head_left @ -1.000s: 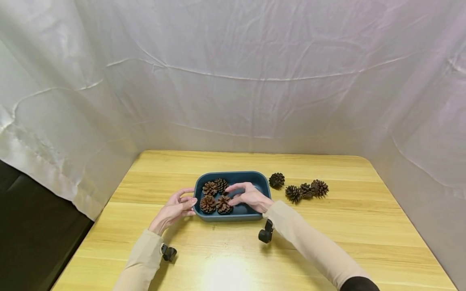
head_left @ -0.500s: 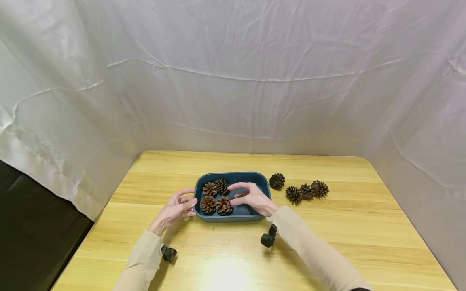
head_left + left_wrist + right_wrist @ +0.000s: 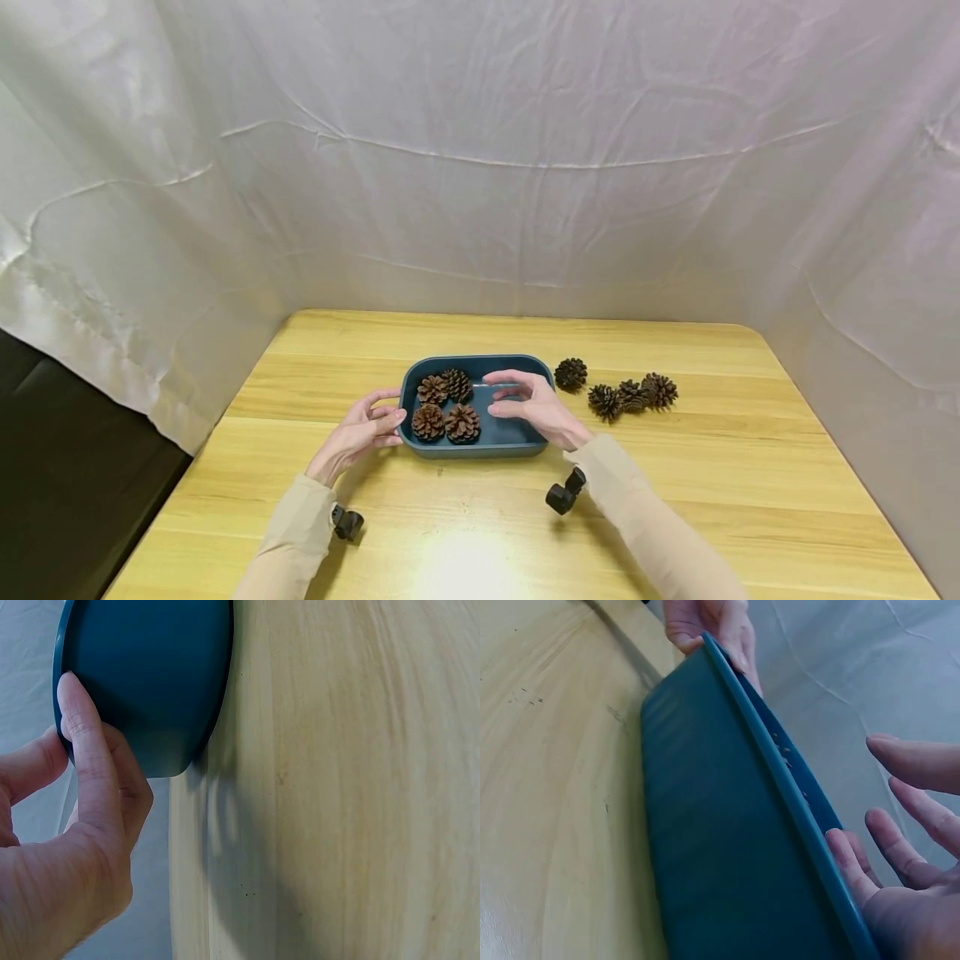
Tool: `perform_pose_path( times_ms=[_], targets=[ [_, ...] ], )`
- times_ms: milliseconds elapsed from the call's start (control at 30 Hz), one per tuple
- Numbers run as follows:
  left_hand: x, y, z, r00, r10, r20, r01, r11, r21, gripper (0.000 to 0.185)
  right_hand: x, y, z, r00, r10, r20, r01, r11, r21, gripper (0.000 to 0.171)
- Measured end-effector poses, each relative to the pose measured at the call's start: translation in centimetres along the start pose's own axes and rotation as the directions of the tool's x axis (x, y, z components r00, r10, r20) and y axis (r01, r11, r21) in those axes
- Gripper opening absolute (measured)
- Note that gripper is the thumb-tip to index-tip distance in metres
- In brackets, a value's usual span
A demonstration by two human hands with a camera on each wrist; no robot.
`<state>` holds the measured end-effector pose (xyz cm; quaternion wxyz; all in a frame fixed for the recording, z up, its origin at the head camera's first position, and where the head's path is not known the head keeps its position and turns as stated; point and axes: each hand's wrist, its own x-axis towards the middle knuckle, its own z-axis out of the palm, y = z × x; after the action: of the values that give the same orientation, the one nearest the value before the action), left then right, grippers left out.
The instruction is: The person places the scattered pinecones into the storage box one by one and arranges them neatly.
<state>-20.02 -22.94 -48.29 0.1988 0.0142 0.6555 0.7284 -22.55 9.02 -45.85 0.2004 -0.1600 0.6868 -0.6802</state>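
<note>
Left hand (image 3: 364, 429) grips blue tray (image 3: 480, 451) at its left edge, thumb at rim, fingers round outside. Front cones (image 3: 462, 425), a pair, inside by front-left corner. Right hand (image 3: 537, 408) over tray's right half, fingers parted, released. Back cones (image 3: 457, 385), another pair, toward back-left corner. Table (image 3: 675, 475): row of three cones (image 3: 632, 396) off tray's right edge; single cone (image 3: 572, 375) just beside its back-right corner.

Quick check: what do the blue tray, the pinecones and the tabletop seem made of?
Blue tray: probably low-sheen plastic, judging by its smooth, evenly coloured walls; coated metal isn't ruled out.
Pinecones: woody, dull brown, apparently natural, with open layered scales.
Tabletop: wood or wood-look laminate, somewhat glossy, showing streaked grain and a bright reflection.
</note>
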Motion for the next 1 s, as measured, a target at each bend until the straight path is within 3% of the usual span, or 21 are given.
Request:
perform_pose_path(
  times_ms=[367, 633, 833, 1000],
  targets=[
    [0.0, 0.0, 0.0, 1.0, 0.0, 0.005, 0.0, 1.0, 0.008, 0.058, -1.4, 0.3, -1.6, 0.988, -0.12, -0.094, 0.119, 0.993, -0.01, 0.052],
    [0.0, 0.0, 0.0, 1.0, -0.003, 0.009, 0.002, 1.0, 0.006, 0.059, -2.8, 0.6, -2.5, 0.952, -0.25, -0.177, 0.254, 0.967, 0.001, 0.046],
    [-0.1, 0.0, 0.0, 1.0, -0.005, 0.006, 0.005, 1.0, 0.005, 0.06, -3.9, 1.2, -3.7, 0.894, -0.322, -0.313, 0.328, 0.944, -0.034, 0.051],
    [-0.1, 0.0, 0.0, 1.0, -0.001, 0.007, 0.001, 1.0, 0.004, 0.06, -5.0, 2.3, -5.3, 0.808, -0.371, -0.458, 0.391, 0.919, -0.056, 0.048]
  ],
)
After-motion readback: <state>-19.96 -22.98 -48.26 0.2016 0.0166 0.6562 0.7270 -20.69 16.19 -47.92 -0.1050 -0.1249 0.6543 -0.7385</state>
